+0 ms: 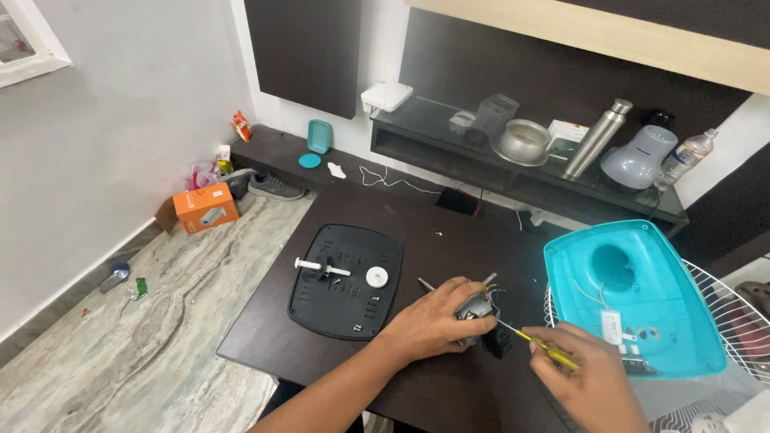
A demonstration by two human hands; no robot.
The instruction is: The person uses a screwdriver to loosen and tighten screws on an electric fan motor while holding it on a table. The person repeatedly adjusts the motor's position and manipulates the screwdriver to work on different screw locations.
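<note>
Lying flat at the left of the dark surface point(417, 240), a black back panel point(346, 281) carries a white shaft point(321, 268) and white knob point(377, 277), apart from both hands. The left hand point(429, 321) has its fingers closed around a small grey motor point(475, 309), pinning it near the surface's middle. The right hand point(589, 381), fingers pinched on a yellow-handled screwdriver point(537, 342), points the tool's long axis up-left, tip at the motor's right side; a turquoise housing point(634, 297) sits just right.

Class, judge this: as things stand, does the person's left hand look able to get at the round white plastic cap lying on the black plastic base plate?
Probably yes: the left hand lies beside the black plastic base plate, nothing between it and the round white plastic cap, though it grips a small grey motor.
</note>
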